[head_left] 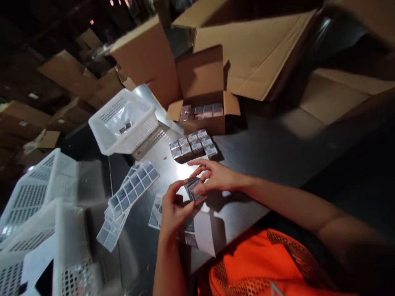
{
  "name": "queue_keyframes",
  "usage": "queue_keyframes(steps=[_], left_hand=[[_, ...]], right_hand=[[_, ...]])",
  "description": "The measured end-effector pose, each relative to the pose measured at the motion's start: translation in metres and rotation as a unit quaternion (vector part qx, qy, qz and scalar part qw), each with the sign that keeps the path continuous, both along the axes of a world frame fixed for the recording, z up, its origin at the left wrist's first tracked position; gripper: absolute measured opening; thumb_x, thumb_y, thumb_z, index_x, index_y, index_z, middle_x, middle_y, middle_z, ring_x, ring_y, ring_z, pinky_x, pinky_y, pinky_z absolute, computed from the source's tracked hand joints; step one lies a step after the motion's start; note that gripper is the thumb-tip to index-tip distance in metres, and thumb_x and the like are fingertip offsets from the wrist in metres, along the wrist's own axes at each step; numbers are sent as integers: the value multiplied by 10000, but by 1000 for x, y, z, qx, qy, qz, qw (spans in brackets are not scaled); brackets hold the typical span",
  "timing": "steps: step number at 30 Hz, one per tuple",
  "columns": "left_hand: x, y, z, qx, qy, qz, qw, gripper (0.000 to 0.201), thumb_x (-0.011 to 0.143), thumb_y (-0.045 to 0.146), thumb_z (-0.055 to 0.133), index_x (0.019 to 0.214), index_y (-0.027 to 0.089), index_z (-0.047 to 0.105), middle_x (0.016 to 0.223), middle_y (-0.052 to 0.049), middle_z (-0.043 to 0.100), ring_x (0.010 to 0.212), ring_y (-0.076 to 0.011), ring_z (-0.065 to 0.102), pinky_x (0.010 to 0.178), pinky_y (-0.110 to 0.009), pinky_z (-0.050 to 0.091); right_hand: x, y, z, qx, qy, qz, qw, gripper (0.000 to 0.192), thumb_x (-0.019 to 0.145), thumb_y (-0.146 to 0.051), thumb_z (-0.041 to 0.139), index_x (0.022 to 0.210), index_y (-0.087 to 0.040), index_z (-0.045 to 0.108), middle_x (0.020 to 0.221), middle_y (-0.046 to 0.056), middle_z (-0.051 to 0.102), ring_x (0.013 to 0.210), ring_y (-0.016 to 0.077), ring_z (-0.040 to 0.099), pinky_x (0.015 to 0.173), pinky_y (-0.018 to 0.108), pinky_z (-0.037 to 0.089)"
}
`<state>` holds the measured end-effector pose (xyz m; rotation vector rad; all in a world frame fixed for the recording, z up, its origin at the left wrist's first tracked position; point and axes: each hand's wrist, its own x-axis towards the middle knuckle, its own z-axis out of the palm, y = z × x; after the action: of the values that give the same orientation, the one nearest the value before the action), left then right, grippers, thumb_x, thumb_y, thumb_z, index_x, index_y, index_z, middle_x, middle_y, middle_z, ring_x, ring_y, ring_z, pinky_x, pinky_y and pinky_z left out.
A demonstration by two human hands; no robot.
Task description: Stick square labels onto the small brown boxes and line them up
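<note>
A small dark box (192,187) with a glossy surface is between my two hands above the metal table. My left hand (173,209) grips its left side between thumb and fingers. My right hand (217,176) has its thumb pressed on the box's face, while the index finger stretches out beyond it. Just past my hands stands a block of similar small boxes (195,144) with barcode labels on top. Beneath my left hand lie a sheet of labels (154,213) and a white open carton (205,234), partly hidden by the hand.
More label sheets (134,190) lie overlapping on the left. Behind the small boxes, an open brown carton (206,125) holds more of them. A white plastic basket (135,137) stands at the back left; other white baskets (58,230) are nearer. Large cardboard boxes (256,49) line the back.
</note>
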<state>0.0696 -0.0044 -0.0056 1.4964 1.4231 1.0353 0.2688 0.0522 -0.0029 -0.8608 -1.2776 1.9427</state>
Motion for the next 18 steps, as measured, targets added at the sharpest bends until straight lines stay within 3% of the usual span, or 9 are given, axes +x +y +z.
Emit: queue_keyframes(steps=[3,6,8,10,11,13,15,18], left_hand=[[-1,1,8,-7,14,0,1000,674,605,257,855,1247,270,650,1270,-72,698,449,-8,356,412,-180,286],[-10,3,15,1,-3,39,999,736,632,342,843,1323,252,608,1363,-112,645,435,2,321,405,-188,274],[-17,4,18,12,-3,71,997,666,672,382,804,1295,228,626,1332,-119,662,425,-4,328,403,-196,282],[-21,4,20,26,22,94,995,554,713,393,767,1227,212,670,1279,-111,690,429,-18,353,423,-211,314],[-22,4,21,35,37,101,994,496,729,392,754,1186,208,694,1252,-105,704,439,-27,374,443,-220,335],[-22,4,21,55,65,105,991,412,748,395,741,1112,202,732,1193,-97,727,479,-58,444,488,-241,372],[-22,6,20,73,83,107,988,362,765,403,729,1064,200,752,1147,-95,741,576,-111,554,545,-262,411],[-24,10,16,83,96,118,985,344,784,427,710,1039,201,759,1118,-99,747,792,-204,670,615,-284,452]], right_hand=[[7,3,8,82,-62,-36,994,926,595,-249,917,1433,-146,536,1231,136,661,702,114,655,609,248,572],[24,22,28,193,-120,-124,966,746,687,-278,869,1382,-171,620,1190,103,688,884,190,684,769,323,603],[39,50,48,279,-181,-225,916,669,707,-244,843,1348,-208,654,1183,76,682,1035,231,658,898,358,574],[52,91,69,375,-283,-341,814,613,688,-183,819,1287,-208,692,1178,75,679,1058,260,645,946,392,549],[57,115,78,388,-307,-368,787,592,693,-151,794,1276,-188,693,1201,83,672,1088,273,633,991,409,523],[61,159,89,395,-350,-384,758,479,704,-133,786,1179,-145,721,1145,95,693,1099,294,626,1044,442,478],[57,194,90,395,-389,-370,745,309,779,-195,792,1075,-137,723,1087,84,706,1068,278,641,1028,472,482],[43,221,80,400,-431,-336,736,233,928,-312,719,1079,-138,679,1146,78,677,1071,241,645,971,475,525]])
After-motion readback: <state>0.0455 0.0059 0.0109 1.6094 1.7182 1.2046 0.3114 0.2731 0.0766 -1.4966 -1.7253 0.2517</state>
